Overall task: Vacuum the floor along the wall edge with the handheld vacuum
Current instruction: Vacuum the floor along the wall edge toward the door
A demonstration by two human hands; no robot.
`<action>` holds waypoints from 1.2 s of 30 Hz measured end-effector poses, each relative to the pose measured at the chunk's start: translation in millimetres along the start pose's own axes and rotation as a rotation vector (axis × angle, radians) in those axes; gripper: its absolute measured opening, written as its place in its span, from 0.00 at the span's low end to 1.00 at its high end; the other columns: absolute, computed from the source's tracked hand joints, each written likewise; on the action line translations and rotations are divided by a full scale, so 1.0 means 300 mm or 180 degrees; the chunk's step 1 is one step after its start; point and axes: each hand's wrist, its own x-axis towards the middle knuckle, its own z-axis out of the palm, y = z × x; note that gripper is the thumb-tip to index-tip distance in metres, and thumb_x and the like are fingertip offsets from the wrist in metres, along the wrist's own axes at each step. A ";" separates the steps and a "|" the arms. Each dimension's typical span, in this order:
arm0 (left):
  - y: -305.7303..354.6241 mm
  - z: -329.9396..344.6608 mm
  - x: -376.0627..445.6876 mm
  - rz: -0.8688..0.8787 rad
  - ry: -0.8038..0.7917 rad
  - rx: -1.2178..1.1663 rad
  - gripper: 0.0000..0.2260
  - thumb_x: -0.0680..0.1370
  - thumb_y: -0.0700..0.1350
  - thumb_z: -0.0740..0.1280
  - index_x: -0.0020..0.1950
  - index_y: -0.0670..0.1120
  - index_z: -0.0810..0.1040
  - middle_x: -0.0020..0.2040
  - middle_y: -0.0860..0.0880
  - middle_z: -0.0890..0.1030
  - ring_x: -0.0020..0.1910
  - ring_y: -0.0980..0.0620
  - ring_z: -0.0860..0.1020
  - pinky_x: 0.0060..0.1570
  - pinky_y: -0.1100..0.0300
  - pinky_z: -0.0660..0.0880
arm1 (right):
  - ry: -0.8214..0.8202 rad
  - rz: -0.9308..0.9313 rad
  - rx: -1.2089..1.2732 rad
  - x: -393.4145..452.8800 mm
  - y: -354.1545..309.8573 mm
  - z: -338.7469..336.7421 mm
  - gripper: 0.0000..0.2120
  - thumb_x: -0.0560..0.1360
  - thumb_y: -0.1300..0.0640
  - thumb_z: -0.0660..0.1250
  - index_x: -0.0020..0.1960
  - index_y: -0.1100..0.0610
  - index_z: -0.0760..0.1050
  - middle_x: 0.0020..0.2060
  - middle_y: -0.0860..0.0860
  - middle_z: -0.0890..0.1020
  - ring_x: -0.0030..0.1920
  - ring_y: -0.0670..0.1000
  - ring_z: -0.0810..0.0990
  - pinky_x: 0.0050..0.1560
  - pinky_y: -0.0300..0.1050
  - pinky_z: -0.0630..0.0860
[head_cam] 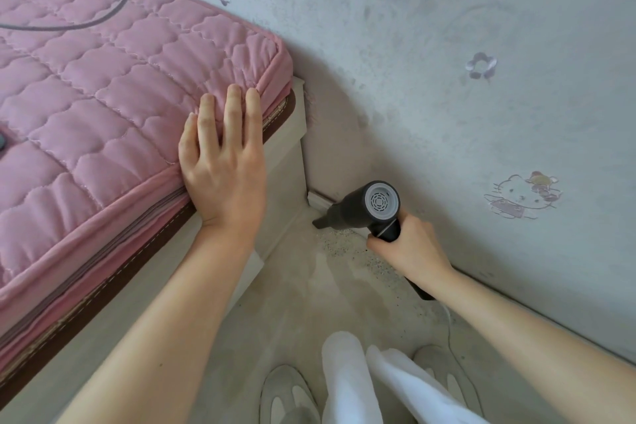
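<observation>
Black cylindrical vacuum (365, 206), speckled floor (309, 293)

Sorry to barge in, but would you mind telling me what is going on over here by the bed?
A person is vacuuming the floor where it meets the wall. The right hand grips the handle of a dark handheld vacuum, whose nozzle points down into the corner between the baseboard and the bed frame. Specks of debris lie on the floor just behind the nozzle. The left hand rests flat on the edge of the pink quilted mattress, apparently for support.
</observation>
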 end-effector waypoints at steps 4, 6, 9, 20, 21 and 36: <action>0.002 -0.002 -0.001 0.0005 -0.0016 0.0009 0.17 0.80 0.40 0.64 0.68 0.51 0.76 0.65 0.52 0.79 0.63 0.48 0.78 0.60 0.52 0.75 | -0.0114 -0.0014 0.0012 -0.010 -0.009 -0.002 0.10 0.63 0.50 0.69 0.39 0.46 0.68 0.29 0.48 0.78 0.32 0.51 0.78 0.32 0.49 0.75; 0.002 -0.002 0.001 0.0004 0.0008 0.0002 0.16 0.80 0.39 0.64 0.67 0.51 0.77 0.64 0.52 0.80 0.62 0.48 0.79 0.59 0.52 0.75 | -0.0150 0.0005 0.0029 -0.015 -0.014 -0.002 0.10 0.63 0.50 0.69 0.38 0.45 0.68 0.29 0.48 0.78 0.32 0.51 0.78 0.31 0.46 0.72; 0.001 -0.003 0.002 0.0001 0.0007 0.0004 0.16 0.80 0.39 0.64 0.67 0.51 0.77 0.64 0.52 0.80 0.62 0.48 0.79 0.59 0.52 0.75 | -0.0154 -0.0010 0.0005 -0.021 -0.018 -0.006 0.10 0.63 0.50 0.69 0.37 0.45 0.68 0.28 0.48 0.77 0.32 0.51 0.77 0.31 0.45 0.71; 0.002 0.000 0.003 -0.0005 0.0058 -0.0024 0.16 0.80 0.39 0.64 0.66 0.51 0.78 0.64 0.53 0.80 0.62 0.48 0.79 0.59 0.53 0.75 | -0.0021 -0.0079 -0.0098 0.009 -0.021 -0.018 0.10 0.64 0.50 0.69 0.37 0.47 0.67 0.28 0.49 0.78 0.31 0.51 0.78 0.31 0.47 0.74; 0.004 0.000 0.003 -0.0010 0.0057 -0.0025 0.16 0.80 0.39 0.64 0.66 0.51 0.78 0.64 0.53 0.80 0.62 0.49 0.79 0.59 0.53 0.75 | -0.0014 -0.0072 -0.0127 0.008 -0.021 -0.018 0.10 0.64 0.50 0.70 0.37 0.48 0.68 0.28 0.49 0.78 0.32 0.51 0.78 0.32 0.47 0.74; 0.003 -0.006 -0.003 -0.0004 -0.0105 -0.0001 0.18 0.81 0.40 0.63 0.70 0.51 0.74 0.67 0.52 0.78 0.64 0.48 0.77 0.62 0.52 0.74 | -0.0400 -0.0182 -0.0199 -0.029 -0.013 -0.010 0.11 0.58 0.43 0.66 0.34 0.47 0.68 0.27 0.51 0.77 0.32 0.54 0.77 0.31 0.49 0.73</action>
